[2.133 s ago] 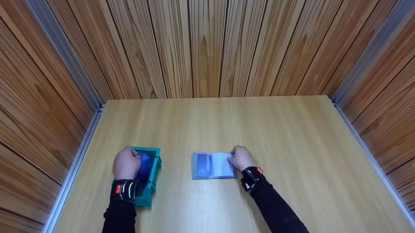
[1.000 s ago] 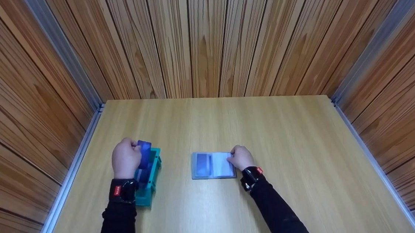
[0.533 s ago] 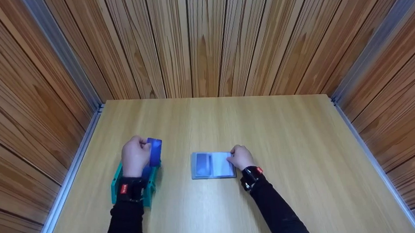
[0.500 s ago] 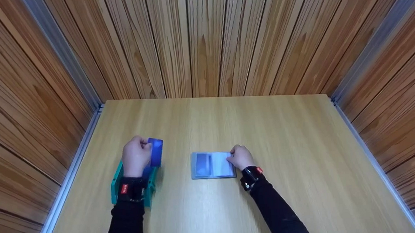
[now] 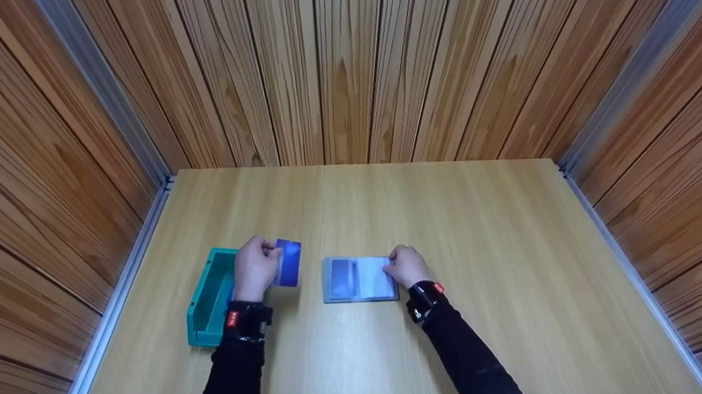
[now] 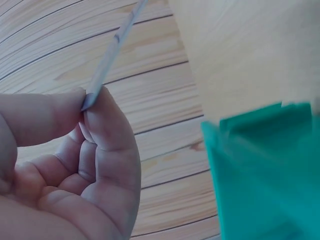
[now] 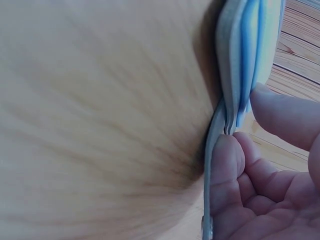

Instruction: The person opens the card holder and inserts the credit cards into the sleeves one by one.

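Note:
My left hand [image 5: 254,271] pinches a blue card [image 5: 289,262] between thumb and fingertips, held up between the green bin [image 5: 202,333] and an opened card holder. The left wrist view catches that card [image 6: 111,57] edge-on. Flat on the table lies the card holder [image 5: 377,276] with clear sleeves, a blue card showing in its left part. At its right edge, my right hand [image 5: 410,265] grips the holder, thumb on the sleeves. In the right wrist view, curled fingers [image 7: 225,160] sit by its cover and a strap [image 7: 209,165] with a metal snap. Part of the bin's inside is hidden.
The wooden table [image 5: 452,214] is enclosed by plank walls [image 5: 341,66] at the back and both sides. Metal strips [image 5: 109,304] run along the table's side edges. The bin stands close to my left forearm.
My left hand has lifted the blue card out of the green bin and carried it right, towards the card holder. My right hand and the holder have stayed put.

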`<action>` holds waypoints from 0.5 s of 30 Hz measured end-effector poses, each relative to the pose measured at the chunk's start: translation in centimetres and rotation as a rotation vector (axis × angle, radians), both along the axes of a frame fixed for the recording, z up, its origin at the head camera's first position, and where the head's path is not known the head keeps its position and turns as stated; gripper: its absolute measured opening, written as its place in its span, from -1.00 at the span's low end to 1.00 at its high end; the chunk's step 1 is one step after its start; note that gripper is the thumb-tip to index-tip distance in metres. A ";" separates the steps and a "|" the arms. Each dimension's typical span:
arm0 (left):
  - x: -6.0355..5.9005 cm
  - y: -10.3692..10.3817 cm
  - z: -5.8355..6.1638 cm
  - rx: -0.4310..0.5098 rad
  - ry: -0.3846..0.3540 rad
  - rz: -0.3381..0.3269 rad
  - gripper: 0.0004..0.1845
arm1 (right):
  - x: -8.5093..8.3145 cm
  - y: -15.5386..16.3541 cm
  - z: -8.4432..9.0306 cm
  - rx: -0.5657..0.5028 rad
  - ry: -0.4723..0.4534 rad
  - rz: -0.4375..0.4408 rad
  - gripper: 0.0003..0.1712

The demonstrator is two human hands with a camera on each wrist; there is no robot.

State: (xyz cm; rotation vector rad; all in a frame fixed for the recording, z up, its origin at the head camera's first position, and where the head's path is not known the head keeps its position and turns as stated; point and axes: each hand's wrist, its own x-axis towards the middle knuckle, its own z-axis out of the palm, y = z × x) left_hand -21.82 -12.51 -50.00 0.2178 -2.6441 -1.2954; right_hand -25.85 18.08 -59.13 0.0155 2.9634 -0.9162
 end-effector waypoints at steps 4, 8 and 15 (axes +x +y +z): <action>-0.1 0.8 -0.5 0.016 -0.017 -0.005 -0.90 | 0.0 0.0 0.0 -0.005 0.002 0.001 -0.72; -0.2 1.7 -1.1 0.032 -0.007 -0.019 -0.91 | 0.0 0.1 0.0 -0.005 0.011 0.005 -0.72; -0.6 3.3 -2.2 0.105 -0.109 -0.030 -0.91 | 0.1 -0.1 0.2 -0.005 -0.008 -0.003 -0.72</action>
